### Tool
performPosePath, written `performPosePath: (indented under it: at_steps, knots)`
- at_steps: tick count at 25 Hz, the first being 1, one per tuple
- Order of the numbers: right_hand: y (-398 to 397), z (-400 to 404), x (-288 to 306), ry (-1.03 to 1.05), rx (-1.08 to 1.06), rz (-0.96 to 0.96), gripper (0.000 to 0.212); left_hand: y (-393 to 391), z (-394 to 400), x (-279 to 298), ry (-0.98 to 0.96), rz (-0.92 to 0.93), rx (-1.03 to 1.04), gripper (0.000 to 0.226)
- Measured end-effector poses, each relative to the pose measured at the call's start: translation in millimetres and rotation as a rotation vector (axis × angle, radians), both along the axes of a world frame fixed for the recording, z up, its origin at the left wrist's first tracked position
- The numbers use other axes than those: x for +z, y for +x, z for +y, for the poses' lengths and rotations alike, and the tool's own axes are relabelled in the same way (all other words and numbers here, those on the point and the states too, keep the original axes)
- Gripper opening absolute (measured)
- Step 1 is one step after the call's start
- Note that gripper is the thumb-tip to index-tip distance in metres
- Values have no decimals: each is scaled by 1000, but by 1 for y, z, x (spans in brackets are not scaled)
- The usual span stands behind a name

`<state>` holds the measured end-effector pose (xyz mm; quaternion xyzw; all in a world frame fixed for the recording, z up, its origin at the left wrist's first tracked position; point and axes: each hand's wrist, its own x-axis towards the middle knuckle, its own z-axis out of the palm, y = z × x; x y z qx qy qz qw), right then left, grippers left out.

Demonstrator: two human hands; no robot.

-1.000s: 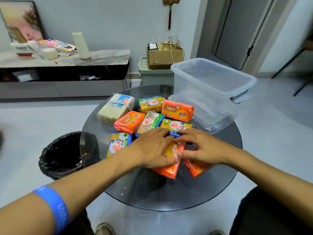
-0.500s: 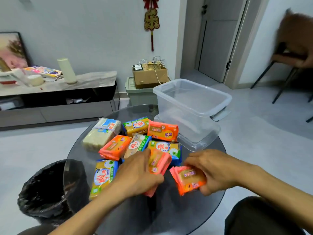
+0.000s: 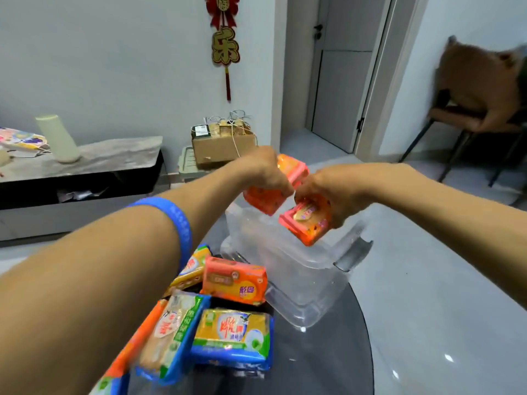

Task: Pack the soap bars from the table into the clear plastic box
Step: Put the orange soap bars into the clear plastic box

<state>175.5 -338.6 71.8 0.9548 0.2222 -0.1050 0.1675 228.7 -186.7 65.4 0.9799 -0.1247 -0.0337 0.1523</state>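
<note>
My left hand (image 3: pixel 263 169) grips an orange soap bar (image 3: pixel 266 198) and holds it above the open clear plastic box (image 3: pixel 302 269). Right beside it, my right hand (image 3: pixel 333 192) grips a second orange soap bar (image 3: pixel 308 220) over the box's opening. The box stands at the far right of the round dark glass table (image 3: pixel 322 360). Several wrapped soap bars lie on the table in front of the box: an orange one (image 3: pixel 235 280), a yellow-and-blue one (image 3: pixel 232 337), a beige one with green trim (image 3: pixel 171 337), and a yellow one (image 3: pixel 194 266) partly behind my left forearm.
A low cabinet (image 3: pixel 85 178) with a pale cylinder (image 3: pixel 58 139) stands along the left wall. A cardboard box (image 3: pixel 222 143) sits on a green bin behind the table. A brown chair (image 3: pixel 479 89) stands at the right, near a grey door (image 3: pixel 342 81).
Both hands have lifted from the table, each with an orange soap bar, and moved forward to above the clear box. The view has shifted closer and to the right.
</note>
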Motion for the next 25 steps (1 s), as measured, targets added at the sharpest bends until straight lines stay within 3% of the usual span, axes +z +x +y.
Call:
performPosePath:
  at_steps: [3, 4, 6, 8, 10, 13, 15, 17, 21, 25]
  knots:
    - [39, 2, -43, -137, 55, 248, 24, 31, -28, -46, 211, 373, -73, 65]
    - [43, 7, -66, -19, 12, 366, 9, 37, -35, -62, 289, 442, -114, 61]
    - [66, -1, -111, 186, -110, 510, 11, 42, -46, -88, 397, 515, -182, 46]
    - [63, -11, -131, 53, -45, 496, 21, 43, -54, -105, 424, 597, -200, 40]
    - [47, -4, -123, 29, -147, 579, 26, 48, -53, -111, 439, 651, -207, 49]
    - [38, 0, -104, 164, -196, 568, 19, 55, -42, -116, 459, 732, -206, 55]
    - [32, 4, -99, 192, -238, 609, 33, 53, -33, -114, 458, 779, -202, 53]
    - [26, 3, -86, 195, -186, 554, 39, 45, -23, -98, 309, 717, -227, 47]
    - [5, 11, -37, 452, -160, 297, 32, 11, 28, -35, -105, 261, -244, 34]
    - [-46, 29, -8, 545, -153, 12, 27, -56, 105, -4, -42, -72, -216, 31]
